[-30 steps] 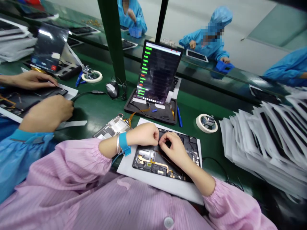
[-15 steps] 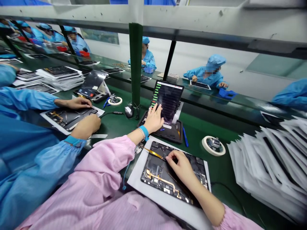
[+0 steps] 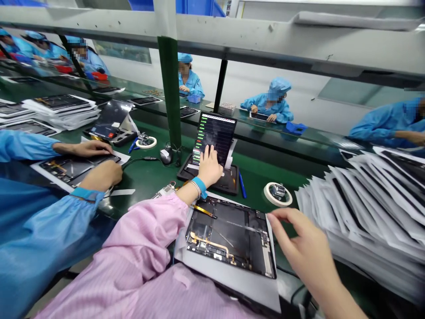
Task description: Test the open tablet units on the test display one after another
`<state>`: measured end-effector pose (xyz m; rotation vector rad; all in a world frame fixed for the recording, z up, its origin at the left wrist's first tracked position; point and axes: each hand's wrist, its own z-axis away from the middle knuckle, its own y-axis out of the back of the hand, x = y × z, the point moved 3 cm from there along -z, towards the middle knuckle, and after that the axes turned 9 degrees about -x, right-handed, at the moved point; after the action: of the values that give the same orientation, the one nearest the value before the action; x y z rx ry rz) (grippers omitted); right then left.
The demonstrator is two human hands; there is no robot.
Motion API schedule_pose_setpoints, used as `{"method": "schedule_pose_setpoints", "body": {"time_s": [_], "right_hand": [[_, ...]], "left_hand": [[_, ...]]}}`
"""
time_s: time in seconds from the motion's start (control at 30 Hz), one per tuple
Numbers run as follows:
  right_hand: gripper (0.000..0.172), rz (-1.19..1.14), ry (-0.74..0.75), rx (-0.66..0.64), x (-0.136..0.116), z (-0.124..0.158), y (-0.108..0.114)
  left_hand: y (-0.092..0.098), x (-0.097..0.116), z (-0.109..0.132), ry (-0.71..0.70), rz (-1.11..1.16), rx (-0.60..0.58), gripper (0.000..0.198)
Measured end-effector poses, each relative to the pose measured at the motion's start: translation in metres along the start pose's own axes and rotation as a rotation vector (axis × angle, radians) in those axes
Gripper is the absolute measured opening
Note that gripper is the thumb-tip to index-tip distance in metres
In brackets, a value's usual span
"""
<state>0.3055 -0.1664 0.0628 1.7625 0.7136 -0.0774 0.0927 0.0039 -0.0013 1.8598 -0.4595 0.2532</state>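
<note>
My left hand (image 3: 210, 167), fingers stretched out, touches the dark screen (image 3: 217, 133) with rows of green text, which leans upright in a black tray (image 3: 234, 184). Below it lies an opened tablet (image 3: 239, 235), its inside parts showing, on a white sheet (image 3: 232, 274). An orange flex cable (image 3: 203, 210) sticks out over the tablet's upper left edge. My right hand (image 3: 303, 239) is at the tablet's upper right corner, thumb and forefinger pinched together. Whether they grip the tablet or the sheet's edge, I cannot tell.
Right of me stands a tall stack of white-wrapped panels (image 3: 375, 212). A tape roll (image 3: 278, 195) and blue pen (image 3: 242, 184) lie behind the tablet. At left, a co-worker's hands (image 3: 102, 173) work on another opened tablet. A green post (image 3: 168, 93) rises behind the mouse (image 3: 166, 156).
My right hand has moved from the middle of the opened tablet to its upper right corner. My left hand stays on the screen, slightly lower. The view has shifted right.
</note>
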Motion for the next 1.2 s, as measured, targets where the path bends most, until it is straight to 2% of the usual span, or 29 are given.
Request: {"method": "schedule_pose_setpoints", "body": {"time_s": [0.1, 0.2, 0.23, 0.3, 0.4, 0.47, 0.53, 0.6, 0.73, 0.83, 0.93, 1.03, 1.13, 1.2], "right_hand": [[0.019, 0.055, -0.044, 0.06, 0.016, 0.028, 0.017], [0.027, 0.136, -0.141, 0.107, 0.043, 0.051, 0.032], [0.029, 0.159, -0.173, 0.079, 0.054, 0.055, 0.034], [0.03, 0.175, -0.212, -0.04, 0.076, 0.062, 0.032], [0.019, 0.152, -0.183, -0.26, 0.095, 0.068, 0.013], [0.015, 0.129, -0.118, -0.364, 0.095, 0.071, -0.006], [0.019, 0.11, -0.079, -0.432, 0.089, 0.072, -0.024], [0.02, 0.107, -0.108, -0.455, 0.082, 0.072, -0.034], [0.015, -0.035, -0.147, -0.548, 0.074, 0.077, -0.035], [0.012, -0.083, -0.17, -0.609, 0.078, 0.082, -0.027], [0.009, -0.123, -0.239, -0.542, 0.089, 0.083, -0.02], [0.009, -0.35, -0.362, -0.395, 0.097, 0.083, -0.016], [0.015, -0.502, -0.393, -0.417, 0.095, 0.086, -0.02], [0.016, -0.41, -0.331, -0.419, 0.093, 0.088, -0.022]], "left_hand": [[0.003, -0.011, -0.008, -0.009, 0.013, 0.009, 0.048], [0.015, 0.009, 0.006, -0.054, 0.031, 0.014, 0.045], [0.017, 0.021, 0.015, -0.088, 0.042, -0.023, 0.043], [0.013, 0.047, 0.036, -0.188, 0.068, -0.173, 0.036], [-0.004, 0.075, 0.068, -0.346, 0.046, -0.419, 0.028], [-0.017, 0.081, 0.081, -0.436, -0.019, -0.495, 0.024], [-0.027, 0.081, 0.086, -0.506, -0.073, -0.509, 0.019], [-0.034, 0.078, 0.086, -0.543, -0.088, -0.495, 0.019], [-0.041, 0.077, 0.084, -0.547, -0.114, -0.486, 0.02], [-0.043, 0.078, 0.085, -0.514, -0.14, -0.494, 0.025], [-0.043, 0.08, 0.086, -0.51, -0.154, -0.508, 0.033], [-0.042, 0.083, 0.09, -0.582, -0.122, -0.543, 0.033], [-0.044, 0.082, 0.091, -0.591, -0.025, -0.594, 0.036], [-0.047, 0.079, 0.091, -0.554, 0.031, -0.622, 0.038]]}}
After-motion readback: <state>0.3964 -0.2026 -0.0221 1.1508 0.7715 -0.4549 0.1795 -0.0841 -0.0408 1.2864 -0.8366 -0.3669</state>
